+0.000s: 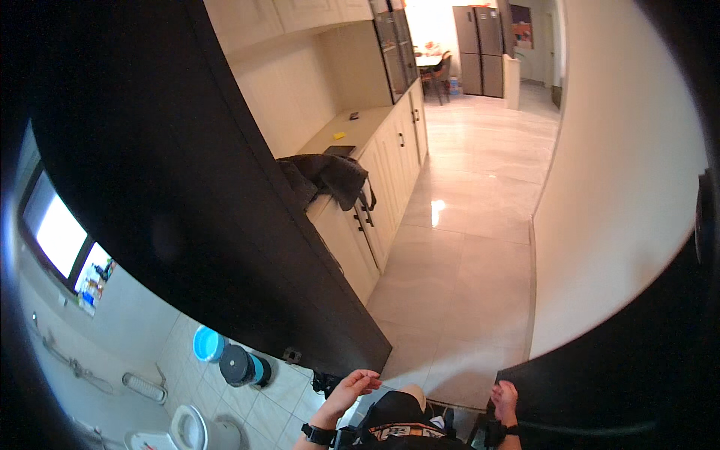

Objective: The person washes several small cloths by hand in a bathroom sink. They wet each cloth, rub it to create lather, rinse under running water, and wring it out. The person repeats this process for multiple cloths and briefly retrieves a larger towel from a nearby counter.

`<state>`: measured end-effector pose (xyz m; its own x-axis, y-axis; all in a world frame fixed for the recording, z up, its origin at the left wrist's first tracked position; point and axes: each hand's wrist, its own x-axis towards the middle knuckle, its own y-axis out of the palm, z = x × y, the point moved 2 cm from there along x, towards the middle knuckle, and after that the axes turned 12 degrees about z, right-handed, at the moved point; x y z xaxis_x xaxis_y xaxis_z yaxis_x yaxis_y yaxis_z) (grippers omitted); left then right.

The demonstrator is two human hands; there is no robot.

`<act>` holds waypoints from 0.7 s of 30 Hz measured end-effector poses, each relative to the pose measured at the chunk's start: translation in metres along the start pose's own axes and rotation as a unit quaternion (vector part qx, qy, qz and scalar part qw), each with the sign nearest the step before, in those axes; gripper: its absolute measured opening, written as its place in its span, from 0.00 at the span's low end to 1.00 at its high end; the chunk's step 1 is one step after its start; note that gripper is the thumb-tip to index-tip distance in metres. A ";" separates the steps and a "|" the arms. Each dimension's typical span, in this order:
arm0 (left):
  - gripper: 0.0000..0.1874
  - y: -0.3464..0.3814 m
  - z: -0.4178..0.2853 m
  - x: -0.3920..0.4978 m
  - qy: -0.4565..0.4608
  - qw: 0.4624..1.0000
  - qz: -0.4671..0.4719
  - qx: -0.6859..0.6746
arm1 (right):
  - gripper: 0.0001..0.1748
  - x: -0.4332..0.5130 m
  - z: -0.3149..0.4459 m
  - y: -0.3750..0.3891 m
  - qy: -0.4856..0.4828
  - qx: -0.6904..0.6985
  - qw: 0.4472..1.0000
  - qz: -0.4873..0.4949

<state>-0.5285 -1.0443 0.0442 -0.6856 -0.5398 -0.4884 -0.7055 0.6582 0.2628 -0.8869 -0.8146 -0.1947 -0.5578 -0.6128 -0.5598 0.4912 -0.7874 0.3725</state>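
My left hand point(356, 388) is low in the view, just below the lower end of a dark door panel or frame point(315, 315). Its fingers are loosely bent, and I see nothing held in them. At the lower right, my right hand point(505, 396) has its fingers curled beside the edge of another dark panel point(585, 377). Whether it touches that edge is unclear. Both wrists wear black bands. Between the hands are my dark clothing point(399, 413) with printed writing and the pale tiled floor point(450, 304) of a hallway.
Cream cabinets point(388, 152) line the hallway's left side, with a dark bag or cloth point(332, 174) over the counter. A pale wall point(607, 197) bounds the right. Farther off stand a refrigerator point(479, 53) and chair point(441, 73). The bathroom holds a toilet point(216, 433), blue basin point(208, 343) and dark-lidded bin point(237, 365).
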 end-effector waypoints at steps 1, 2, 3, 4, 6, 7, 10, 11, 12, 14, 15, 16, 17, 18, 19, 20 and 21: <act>0.13 0.000 -0.008 0.009 0.012 1.000 -0.022 -0.007 | 0.04 0.017 0.029 0.042 -0.026 -0.014 0.998 0.050; 0.13 0.000 -0.016 0.019 0.018 0.999 -0.041 -0.016 | 0.06 0.031 0.055 0.080 -0.037 -0.034 0.996 0.080; 0.13 0.000 -0.024 0.033 0.022 0.998 -0.052 -0.014 | 0.08 0.044 0.076 0.118 -0.049 -0.055 0.991 0.109; 0.14 0.000 -0.034 0.049 0.027 0.998 -0.063 -0.013 | 0.08 0.055 0.096 0.152 -0.063 -0.065 0.986 0.139; 0.15 -0.003 -0.060 0.089 0.044 0.995 -0.083 0.012 | 0.11 0.075 0.133 0.210 -0.097 -0.084 0.971 0.201; 0.15 -0.005 -0.075 0.112 0.056 0.994 -0.092 0.015 | 0.11 0.082 0.149 0.231 -0.097 -0.107 0.965 0.219; 0.15 -0.014 -0.122 0.172 0.083 0.990 -0.108 -0.024 | 0.10 0.110 0.191 0.281 -0.084 -0.171 0.945 0.265; 0.15 -0.017 -0.135 0.189 0.103 0.989 -0.098 -0.044 | 0.10 0.121 0.202 0.290 -0.083 -0.208 0.940 0.256; 0.15 -0.022 -0.150 0.206 0.121 0.987 -0.092 -0.061 | 0.10 0.135 0.215 0.301 -0.089 -0.243 0.932 0.253; 0.14 -0.032 -0.168 0.230 0.156 0.980 -0.100 -0.070 | 0.10 0.168 0.235 0.323 -0.099 -0.286 0.918 0.255; 0.14 -0.038 -0.174 0.239 0.180 0.976 -0.107 -0.069 | 0.10 0.185 0.242 0.337 -0.110 -0.292 0.915 0.257; 0.15 -0.043 -0.175 0.242 0.173 0.974 -0.123 -0.081 | 0.10 0.198 0.248 0.350 -0.119 -0.295 0.912 0.259; 0.15 -0.049 -0.175 0.244 0.179 0.971 -0.137 -0.085 | 0.10 0.212 0.252 0.367 -0.127 -0.296 0.912 0.256; 0.15 -0.057 -0.176 0.247 0.186 0.967 -0.152 -0.088 | 0.11 0.225 0.256 0.389 -0.146 -0.305 0.897 0.284; 0.15 -0.066 -0.177 0.250 0.192 0.961 -0.178 -0.089 | 0.11 0.238 0.260 0.415 -0.163 -0.315 0.883 0.307; 0.16 -0.073 -0.177 0.251 0.196 0.955 -0.203 -0.091 | 0.11 0.248 0.265 0.443 -0.179 -0.325 0.868 0.331; 0.16 -0.081 -0.179 0.253 0.199 0.949 -0.227 -0.094 | 0.12 0.259 0.269 0.477 -0.179 -0.324 0.848 0.379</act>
<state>-0.6765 -1.3279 0.0480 -0.2898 -0.9255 -0.2438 -0.9383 0.2246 0.2629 -0.9774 -1.3665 0.0374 -0.0288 -0.9989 -0.0377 0.9993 -0.0278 -0.0258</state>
